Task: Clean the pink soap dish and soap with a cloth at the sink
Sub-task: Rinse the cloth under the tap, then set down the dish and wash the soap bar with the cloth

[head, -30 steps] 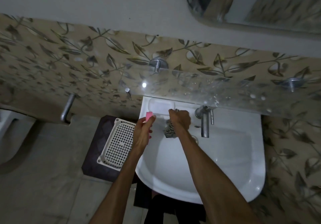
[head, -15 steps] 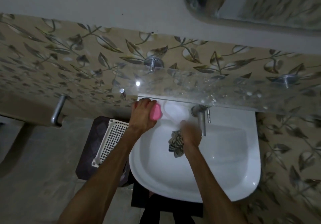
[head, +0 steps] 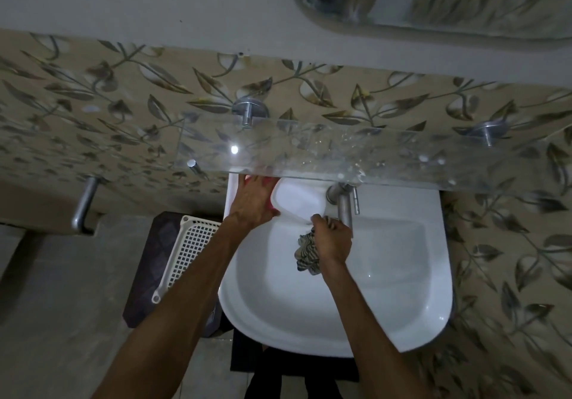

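Striped cloth [head: 307, 251] gripped in right hand [head: 331, 241]

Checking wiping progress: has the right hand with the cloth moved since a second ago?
Yes. The right hand has come down from the sink's back ledge into the basin, left of the tap.

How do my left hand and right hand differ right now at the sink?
The left hand lies flatter over something pink at the sink's back left rim; the right hand is curled round the striped cloth. The left hand reaches under the glass shelf; the right hand hangs over the basin near the tap. Both are bare.
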`<state>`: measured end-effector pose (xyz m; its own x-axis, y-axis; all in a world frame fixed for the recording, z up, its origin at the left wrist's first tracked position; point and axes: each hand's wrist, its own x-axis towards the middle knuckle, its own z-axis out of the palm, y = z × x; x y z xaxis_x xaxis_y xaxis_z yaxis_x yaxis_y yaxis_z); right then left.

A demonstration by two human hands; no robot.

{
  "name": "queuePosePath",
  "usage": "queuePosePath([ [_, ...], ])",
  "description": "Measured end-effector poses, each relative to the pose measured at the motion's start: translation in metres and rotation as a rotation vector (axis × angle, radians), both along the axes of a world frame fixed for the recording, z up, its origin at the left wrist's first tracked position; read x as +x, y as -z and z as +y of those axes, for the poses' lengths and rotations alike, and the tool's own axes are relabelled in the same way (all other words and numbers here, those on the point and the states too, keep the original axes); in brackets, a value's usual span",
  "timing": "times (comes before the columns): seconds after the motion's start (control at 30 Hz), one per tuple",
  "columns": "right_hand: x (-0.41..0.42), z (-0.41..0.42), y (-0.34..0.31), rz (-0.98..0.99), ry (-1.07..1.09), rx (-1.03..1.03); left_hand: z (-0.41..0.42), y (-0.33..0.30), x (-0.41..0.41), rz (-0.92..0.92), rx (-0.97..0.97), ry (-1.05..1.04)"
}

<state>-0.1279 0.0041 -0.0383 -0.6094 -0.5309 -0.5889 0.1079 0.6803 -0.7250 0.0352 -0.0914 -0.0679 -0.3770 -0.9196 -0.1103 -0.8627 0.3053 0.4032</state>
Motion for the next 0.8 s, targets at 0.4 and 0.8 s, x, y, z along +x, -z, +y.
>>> queuePosePath([
  [0.4, -0.013, 0.018, -0.023, 0.268, -0.347, -0.027, 0.119, -0.02, -0.002, 0.374, -0.22, -0.26],
  [0.8, -0.048, 0.031, -0.058, 0.167, -0.513, -0.138, 0.113, -0.076, -0.035, 0.356, 0.232, -0.163],
])
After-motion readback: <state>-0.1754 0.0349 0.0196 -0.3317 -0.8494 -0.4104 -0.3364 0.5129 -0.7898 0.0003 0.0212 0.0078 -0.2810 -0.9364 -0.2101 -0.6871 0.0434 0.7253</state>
